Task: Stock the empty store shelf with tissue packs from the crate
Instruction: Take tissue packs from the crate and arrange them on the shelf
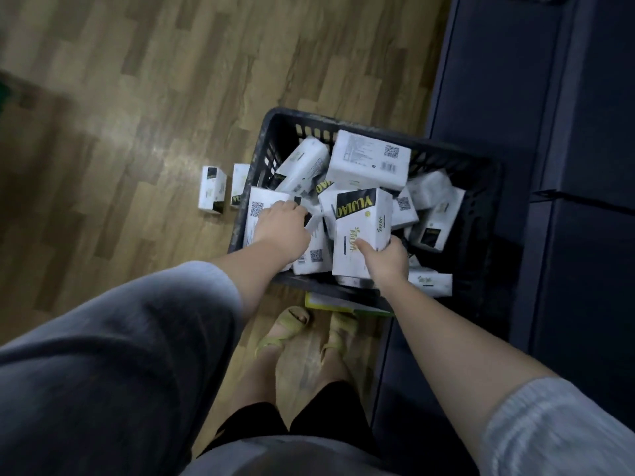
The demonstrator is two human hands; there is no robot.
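A black plastic crate (347, 127) stands on the wooden floor, filled with several white tissue packs marked in black and yellow. My right hand (386, 259) grips the near end of one upright tissue pack (362, 221) printed YUJIAO, raised above the pile. My left hand (283, 226) reaches into the crate's left side, fingers curled over a flat pack with a QR code (259, 206); I cannot tell if it grips it. The dark blue shelf unit (549, 132) rises to the right of the crate.
Two tissue packs (212, 190) stand on the floor just left of the crate. A yellow-green flat item (330, 304) lies under the crate's near edge. My feet in yellow sandals (309, 329) stand right behind it. Wooden floor spreads to the left.
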